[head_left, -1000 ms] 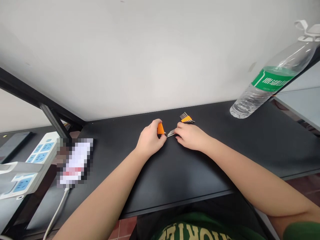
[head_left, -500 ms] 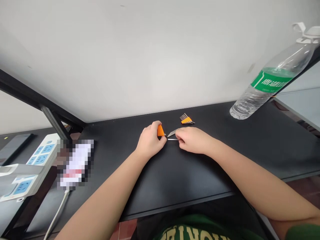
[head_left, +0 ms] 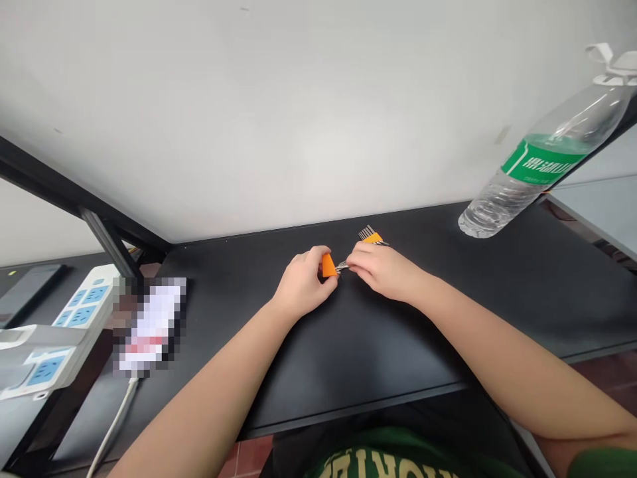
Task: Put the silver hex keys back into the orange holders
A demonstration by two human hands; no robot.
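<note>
My left hand [head_left: 306,282] is closed on an orange holder [head_left: 328,265] over the middle of the black table. Thin metal keys [head_left: 342,267] lie at the holder's right side, between my two hands. The fingertips of my right hand [head_left: 381,267] are pinched at the right end of these keys; how many they grip is too small to tell. Just behind my right hand, a second orange holder [head_left: 371,237] with several metal keys in it lies on the table, partly hidden by the hand.
A large water bottle [head_left: 532,162] stands at the back right. To the left are a blurred-out device [head_left: 154,325] with a white cable [head_left: 115,425], a white power strip [head_left: 82,325] and a dark phone [head_left: 30,292]. A pale wall [head_left: 298,119] rises behind the black table [head_left: 318,372].
My left hand has turned the orange holder and moved slightly right, so more of it shows. My right hand has shifted up and now partly covers the second holder.
</note>
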